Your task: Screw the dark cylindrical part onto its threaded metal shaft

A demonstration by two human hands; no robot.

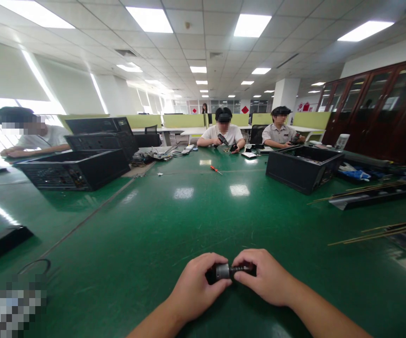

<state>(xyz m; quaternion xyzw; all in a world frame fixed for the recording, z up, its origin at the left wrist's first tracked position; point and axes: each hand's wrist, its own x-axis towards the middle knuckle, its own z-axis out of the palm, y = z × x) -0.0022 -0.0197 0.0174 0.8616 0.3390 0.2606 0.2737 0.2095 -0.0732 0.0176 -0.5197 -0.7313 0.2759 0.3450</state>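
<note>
Close to the table's near side, my left hand is closed around a short grey metal cylinder, thumb below and fingers above. A dark ridged shaft, like a thick screw or spring, extends from the cylinder's right side. My right hand grips the shaft's right end between thumb and fingers. The two parts lie in one line, roughly level, just over the green table top. My fingers partly hide both ends, and the exact kind of part cannot be made out.
Open black computer cases stand at left and right. A red screwdriver lies mid-table. Thin rods and metal rails lie at right, a black panel at left. Three co-workers sit around the far side, one holding a power drill.
</note>
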